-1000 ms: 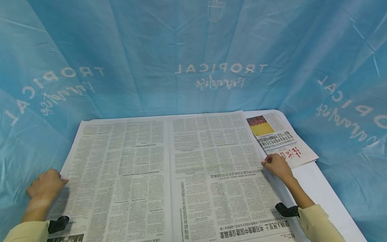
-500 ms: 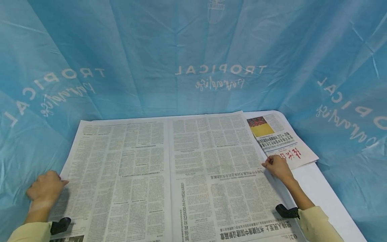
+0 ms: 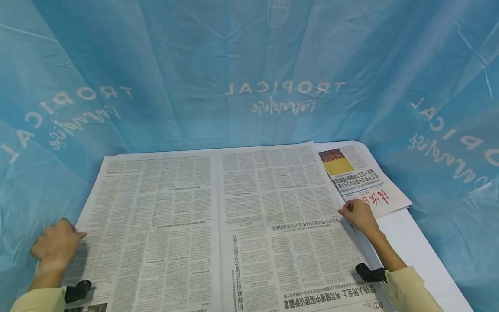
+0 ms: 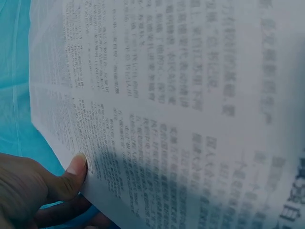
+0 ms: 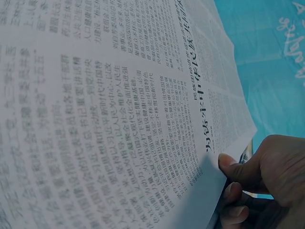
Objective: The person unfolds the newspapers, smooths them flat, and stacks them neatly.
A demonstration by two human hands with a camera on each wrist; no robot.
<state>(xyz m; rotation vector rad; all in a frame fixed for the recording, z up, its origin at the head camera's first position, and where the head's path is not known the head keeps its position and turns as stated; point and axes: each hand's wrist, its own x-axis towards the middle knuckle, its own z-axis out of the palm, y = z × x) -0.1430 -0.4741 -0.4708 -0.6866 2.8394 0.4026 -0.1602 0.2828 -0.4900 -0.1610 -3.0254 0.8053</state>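
A large newspaper lies spread out across the table, its centre fold running front to back. At its left edge my left hand pinches the paper, thumb on top and fingers curled beneath, as the left wrist view shows with the thumb on the margin. On the opposite side my right hand pinches the right edge. In the right wrist view the right thumb presses on the margin, with curled fingers below the sheet.
A folded newspaper with red characters and a yellow picture lies at the table's back right. White tabletop shows along the right side. A blue printed curtain surrounds the table at the back and sides.
My left hand has shifted very slightly to the left at the newspaper's edge. The right hand keeps its pinch in nearly the same place.
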